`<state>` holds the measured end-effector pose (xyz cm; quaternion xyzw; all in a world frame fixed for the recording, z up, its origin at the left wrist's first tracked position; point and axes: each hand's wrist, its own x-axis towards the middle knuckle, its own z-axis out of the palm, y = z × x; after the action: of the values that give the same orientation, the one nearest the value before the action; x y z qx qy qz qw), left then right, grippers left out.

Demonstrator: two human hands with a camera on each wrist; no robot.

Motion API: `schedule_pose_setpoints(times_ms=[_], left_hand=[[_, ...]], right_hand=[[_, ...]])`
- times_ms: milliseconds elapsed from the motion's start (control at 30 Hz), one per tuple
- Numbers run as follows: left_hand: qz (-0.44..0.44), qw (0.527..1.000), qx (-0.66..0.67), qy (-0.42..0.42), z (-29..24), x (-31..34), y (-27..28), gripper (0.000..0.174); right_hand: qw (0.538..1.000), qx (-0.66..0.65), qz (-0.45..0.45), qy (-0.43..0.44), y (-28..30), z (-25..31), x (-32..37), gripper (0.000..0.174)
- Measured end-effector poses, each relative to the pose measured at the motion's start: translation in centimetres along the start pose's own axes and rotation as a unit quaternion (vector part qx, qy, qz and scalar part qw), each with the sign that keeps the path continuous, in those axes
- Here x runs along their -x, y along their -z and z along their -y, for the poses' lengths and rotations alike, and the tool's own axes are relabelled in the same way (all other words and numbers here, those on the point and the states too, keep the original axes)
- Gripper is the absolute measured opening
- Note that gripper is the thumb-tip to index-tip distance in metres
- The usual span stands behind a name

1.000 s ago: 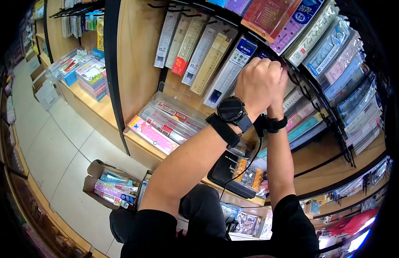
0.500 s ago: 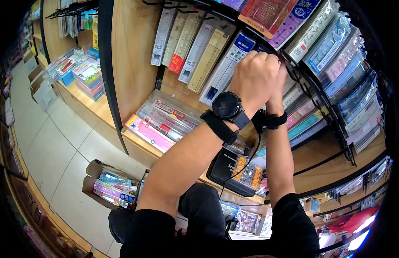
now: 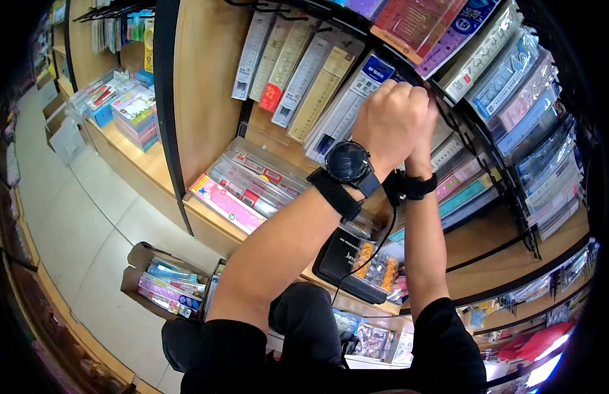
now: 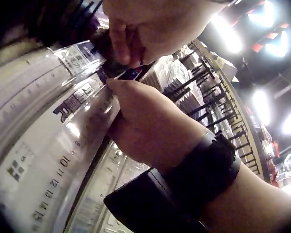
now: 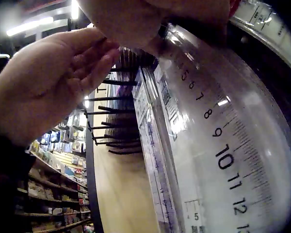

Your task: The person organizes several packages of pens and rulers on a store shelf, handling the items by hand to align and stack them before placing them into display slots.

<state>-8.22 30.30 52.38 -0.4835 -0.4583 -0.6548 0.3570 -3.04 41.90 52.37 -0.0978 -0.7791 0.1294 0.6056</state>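
Note:
In the head view, my left hand (image 3: 390, 125), above a watch, bends over the top of the hanging ruler packs and partly covers my right hand (image 3: 421, 154). My right hand (image 4: 145, 121) pinches the upper end of a clear ruler pack (image 4: 43, 179) between thumb and fingers in the left wrist view. Close above it is my left hand (image 4: 160, 34), some fingers curled; its foremost fingertips are hidden. The right wrist view shows the ruler pack (image 5: 218, 145) hanging below my right hand (image 5: 160, 19), with my left hand (image 5: 53, 77) beside it, palm side visible.
More ruler packs (image 3: 321, 92) hang at left, bagged packs (image 3: 514, 85) at right, black hooks (image 3: 521, 217) between. Below are a clear bin of packs (image 3: 252, 177), a black case (image 3: 337, 256) and a carton (image 3: 140, 295) on the floor. A cable crosses beside my right arm.
The head view shifts slightly. Both hands stay together at the top of the packs, with little change in their pose.

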Motion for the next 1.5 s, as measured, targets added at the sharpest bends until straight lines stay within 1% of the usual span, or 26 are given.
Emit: schedule_pose_setpoints(times_ms=[100,133,167,200,233,300,333,400,500,533,633,733,767,800,833,867,900,967,1000,1033,1067,1167,1233,1300,1400,1500], left_hand=[[0.012,1.0,-0.005,0.013,0.1,0.1,0.1,0.011],[-0.009,1.0,-0.002,0.023,-0.1,0.3,-0.1,0.01],[-0.012,1.0,-0.003,0.025,0.0,0.3,-0.3,0.01],[-0.037,0.999,0.001,0.015,0.1,0.3,-0.6,0.009],[-0.061,0.998,0.006,0.006,0.1,0.2,-0.5,0.01],[-0.054,0.998,0.01,0.002,-0.1,0.0,-0.6,0.01],[-0.048,0.999,0.013,0.009,-0.2,0.0,-0.8,0.01],[-0.041,0.999,0.015,0.015,-0.2,0.0,-0.9,0.011],[-0.071,0.996,0.044,0.03,-0.3,0.4,-0.9,0.012],[-0.057,0.996,0.052,0.037,-0.1,0.4,-0.9,0.009],[-0.044,0.995,0.072,0.045,0.4,0.6,-0.7,0.014],[-0.05,0.993,0.094,0.052,0.6,1.1,0.3,0.017],[-0.055,0.991,0.102,0.06,0.7,1.5,0.9,0.018],[-0.082,0.987,0.107,0.092,0.7,1.8,1.6,0.022],[-0.078,0.982,0.092,0.145,1.1,2.3,2.1,0.03],[-0.096,0.978,0.085,0.165,1.5,2.3,2.2,0.034],[-0.114,0.973,0.076,0.187,2.0,2.2,2.2,0.037],[-0.118,0.976,0.058,0.175,2.6,1.1,2.2,0.042],[-0.113,0.981,0.044,0.15,2.7,0.7,2.0,0.041],[-0.108,0.986,0.032,0.124,2.7,0.0,1.8,0.041],[-0.129,0.989,-0.003,0.074,3.2,-0.6,1.6,0.03],[-0.079,0.994,-0.028,0.063,3.7,-1.2,1.4,0.022],[-0.051,0.996,-0.042,0.059,4.1,-1.2,1.3,0.022],[-0.016,0.997,-0.075,0.031,4.4,-1.1,1.4,0.022],[-0.015,0.995,-0.097,0.014,4.7,-1.4,1.5,0.021],[-0.021,0.995,-0.096,0.017,4.4,-1.2,1.2,0.021]], right_hand=[[0.996,0.053,0.037,0.055,-0.2,-2.1,-0.2,0.017],[0.998,-0.042,0.019,-0.032,-0.5,-2.1,-0.1,0.018],[0.983,-0.137,0.0,-0.12,-0.6,-2.0,0.1,0.019],[0.978,-0.161,0.018,-0.132,-0.4,-1.9,0.0,0.02],[0.978,-0.159,0.021,-0.131,-0.2,-2.0,0.1,0.02],[0.998,-0.032,0.025,-0.054,0.2,-2.3,0.4,0.021],[0.998,-0.03,0.024,-0.053,0.4,-1.8,0.5,0.021],[1.0,0.009,0.016,0.013,0.5,-0.8,0.5,0.024],[0.999,0.032,0.004,0.038,0.0,0.4,0.2,0.026],[0.999,0.03,0.002,0.037,0.0,0.2,0.3,0.026],[0.999,0.025,0.008,0.02,0.1,-0.1,0.6,0.024],[0.994,-0.084,-0.028,-0.056,-0.2,0.9,0.1,0.017],[0.998,-0.024,-0.009,-0.055,0.0,1.3,0.3,0.02],[0.998,0.004,-0.025,-0.061,-0.2,1.7,0.2,0.023],[0.996,0.032,-0.039,-0.067,-0.5,2.5,0.0,0.027],[0.998,0.008,-0.019,-0.062,-0.4,2.6,0.0,0.034],[0.998,0.007,-0.018,-0.061,-0.4,2.5,0.2,0.034],[0.996,-0.031,-0.065,-0.057,-0.6,1.8,0.7,0.04],[0.993,-0.088,-0.043,-0.061,-0.2,1.6,1.4,0.048],[0.986,-0.12,-0.07,-0.09,-0.1,2.0,2.5,0.05],[0.991,-0.079,-0.072,-0.085,0.4,2.3,4.0,0.046],[0.998,0.004,-0.053,-0.032,1.2,3.4,7.3,0.033],[0.999,0.04,-0.025,0.014,1.4,4.2,8.0,0.025],[0.999,0.031,-0.016,0.017,1.4,4.7,7.7,0.022],[0.999,-0.022,-0.022,-0.023,1.8,4.5,7.3,0.017],[0.999,-0.013,-0.012,-0.033,2.4,4.3,7.7,0.012]])
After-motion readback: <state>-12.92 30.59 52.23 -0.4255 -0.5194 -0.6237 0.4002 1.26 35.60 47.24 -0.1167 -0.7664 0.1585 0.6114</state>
